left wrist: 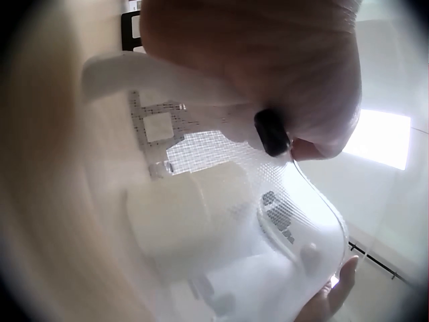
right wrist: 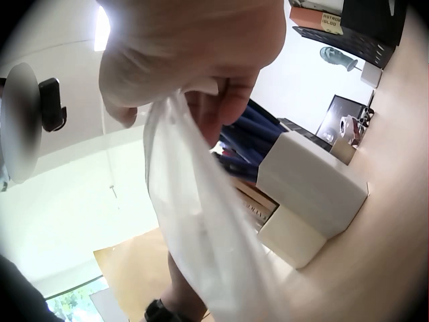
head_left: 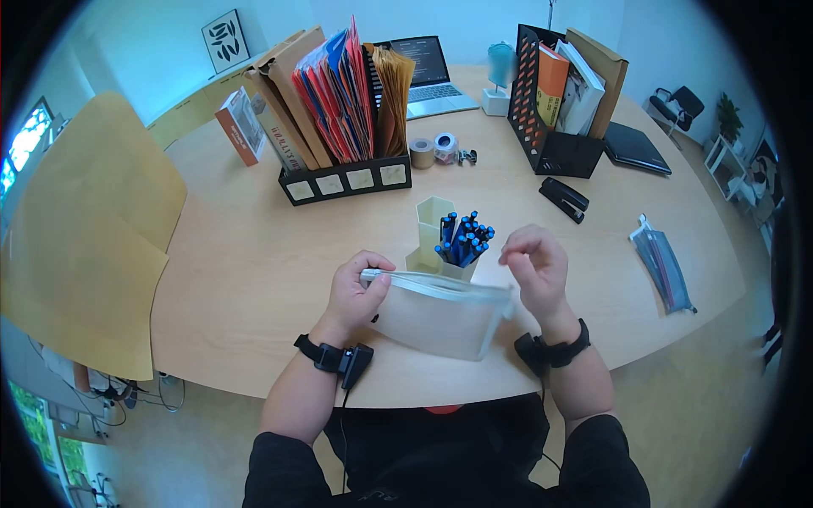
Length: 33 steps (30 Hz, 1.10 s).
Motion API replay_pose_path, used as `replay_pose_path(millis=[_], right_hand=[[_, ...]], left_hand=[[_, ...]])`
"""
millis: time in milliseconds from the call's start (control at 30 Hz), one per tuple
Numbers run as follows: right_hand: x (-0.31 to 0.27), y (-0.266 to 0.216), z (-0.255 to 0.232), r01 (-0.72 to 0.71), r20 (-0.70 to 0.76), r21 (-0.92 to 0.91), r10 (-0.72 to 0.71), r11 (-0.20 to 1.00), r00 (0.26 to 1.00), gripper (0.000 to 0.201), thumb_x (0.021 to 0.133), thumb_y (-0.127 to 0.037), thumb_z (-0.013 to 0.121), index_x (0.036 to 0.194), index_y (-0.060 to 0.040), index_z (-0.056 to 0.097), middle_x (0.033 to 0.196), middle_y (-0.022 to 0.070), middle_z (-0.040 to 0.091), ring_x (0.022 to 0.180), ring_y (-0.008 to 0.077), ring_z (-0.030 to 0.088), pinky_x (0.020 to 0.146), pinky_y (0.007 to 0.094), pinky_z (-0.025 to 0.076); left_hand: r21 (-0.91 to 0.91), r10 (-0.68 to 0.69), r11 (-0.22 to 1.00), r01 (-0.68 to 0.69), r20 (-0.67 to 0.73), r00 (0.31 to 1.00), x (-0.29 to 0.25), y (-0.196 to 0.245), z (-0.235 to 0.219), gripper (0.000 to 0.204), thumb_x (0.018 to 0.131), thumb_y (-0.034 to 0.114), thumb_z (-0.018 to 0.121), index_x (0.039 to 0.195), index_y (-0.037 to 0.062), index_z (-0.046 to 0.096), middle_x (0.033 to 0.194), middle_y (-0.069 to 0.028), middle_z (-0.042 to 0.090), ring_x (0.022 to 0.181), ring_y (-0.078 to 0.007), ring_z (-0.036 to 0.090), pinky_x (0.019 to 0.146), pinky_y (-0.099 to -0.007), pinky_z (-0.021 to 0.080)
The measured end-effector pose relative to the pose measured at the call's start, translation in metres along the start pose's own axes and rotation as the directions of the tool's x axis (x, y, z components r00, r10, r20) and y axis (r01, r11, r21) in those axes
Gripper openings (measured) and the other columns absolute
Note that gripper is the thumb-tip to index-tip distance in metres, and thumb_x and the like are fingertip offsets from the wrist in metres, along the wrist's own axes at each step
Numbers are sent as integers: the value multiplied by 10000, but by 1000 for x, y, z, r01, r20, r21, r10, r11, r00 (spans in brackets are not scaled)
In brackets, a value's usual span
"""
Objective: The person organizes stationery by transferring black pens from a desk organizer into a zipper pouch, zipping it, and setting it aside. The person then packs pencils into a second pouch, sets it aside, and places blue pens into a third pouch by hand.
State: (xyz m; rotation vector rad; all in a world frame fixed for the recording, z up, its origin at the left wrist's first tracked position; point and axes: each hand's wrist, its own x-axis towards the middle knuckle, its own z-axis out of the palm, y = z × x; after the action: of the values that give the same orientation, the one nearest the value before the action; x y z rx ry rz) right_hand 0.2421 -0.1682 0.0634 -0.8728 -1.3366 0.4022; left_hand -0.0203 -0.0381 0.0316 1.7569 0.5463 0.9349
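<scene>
A translucent white zip pouch hangs above the table's near side, its zipped edge on top. My left hand pinches its left end, thumb in front; the left wrist view shows the hand above the mesh pouch. At the pouch's right end, my right hand is raised with curled fingers, a small gap showing below them. The right wrist view has the hand over the pouch's end, where contact is unclear. Behind the pouch, blue-capped pens stand in a pale holder.
File boxes stand at the back left and back right, with a laptop between them. Tape rolls lie near the left box. A stapler and a grey-blue pouch are on the right.
</scene>
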Motion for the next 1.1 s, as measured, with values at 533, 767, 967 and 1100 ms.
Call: replay_pose_path(millis=[533,767,967,1100], right_hand=[[4,13,20,-317,-52,-486,335,815,941,343,722,-164,765,967,-11,579,873,79,597,802,176,567,729,293,479],[4,14,22,-312,-69,-465,317,829,946,288,734,-123,743,960,-13,603,844,77,596,768,168,565,701,287,476],[6,10,26,-240,-31,-500,259,832,965,273,735,-140,768,917,-3,618,834,82,589,735,181,559,664,294,463],[5,14,25,-236,-49,-493,243,838,969,250,750,-127,752,923,5,628,798,90,585,710,187,553,646,303,457]], left_hand=[[-105,-84,990,96,106,991,1,-4,18,192,897,126,596,1054,17,611,880,-16,604,815,-84,539,749,-244,453],[-107,-153,978,179,209,966,0,-5,16,178,948,138,554,1045,17,643,842,-7,600,778,-65,533,693,-216,445],[-52,-182,978,200,242,953,-1,-1,15,158,929,162,606,1005,27,633,802,18,586,670,-34,505,588,-189,413],[-39,-155,985,169,243,958,0,4,17,175,898,167,660,1003,32,621,805,29,581,654,-25,502,560,-185,406]])
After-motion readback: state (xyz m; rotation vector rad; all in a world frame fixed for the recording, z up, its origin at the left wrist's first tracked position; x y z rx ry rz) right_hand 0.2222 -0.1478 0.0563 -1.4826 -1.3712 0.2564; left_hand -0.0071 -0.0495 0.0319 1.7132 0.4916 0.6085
